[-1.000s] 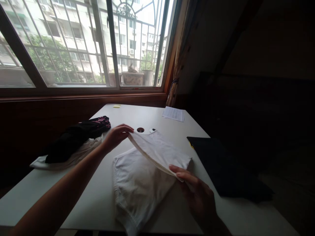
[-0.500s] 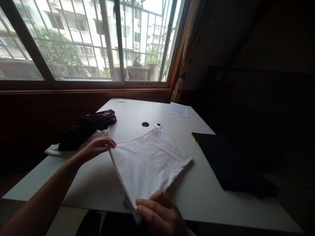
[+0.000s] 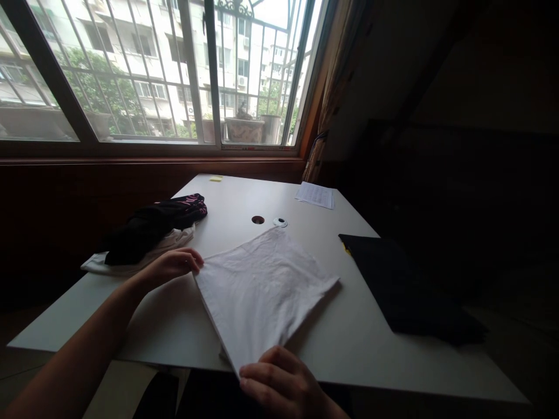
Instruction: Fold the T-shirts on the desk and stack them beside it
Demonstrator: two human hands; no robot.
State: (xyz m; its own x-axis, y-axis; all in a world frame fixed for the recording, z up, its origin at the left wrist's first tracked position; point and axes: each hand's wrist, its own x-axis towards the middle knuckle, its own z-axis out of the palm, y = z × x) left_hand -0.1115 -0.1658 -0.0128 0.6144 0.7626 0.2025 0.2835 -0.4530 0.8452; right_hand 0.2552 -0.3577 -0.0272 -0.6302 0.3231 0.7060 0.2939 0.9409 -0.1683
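Observation:
A white folded cloth garment point(image 3: 266, 288) spreads over the middle of the table, its near corner reaching the front edge. At its left corner, my left hand point(image 3: 177, 263) pinches the fabric between thumb and fingers. My right hand point(image 3: 283, 381) grips the near corner, its fingers closed over the cloth. Soft wrinkles run across the upper face of the fabric, and its far corner lies close to a white round cap. What kind of garment it is cannot be made out.
Left on the white table point(image 3: 240, 198) lies a pile with black clothing point(image 3: 148, 227) over pale clothing point(image 3: 170, 241). Dark folded cloth point(image 3: 406, 285) lies at right. Farther back are papers point(image 3: 315, 195), a yellow note point(image 3: 216, 179), a cable hole point(image 3: 258, 220) and its white cap point(image 3: 280, 222).
My right hand has moved slightly down, with the near corner of the white cloth in it. My left hand has shifted slightly down and left. The cloth looks a little flatter.

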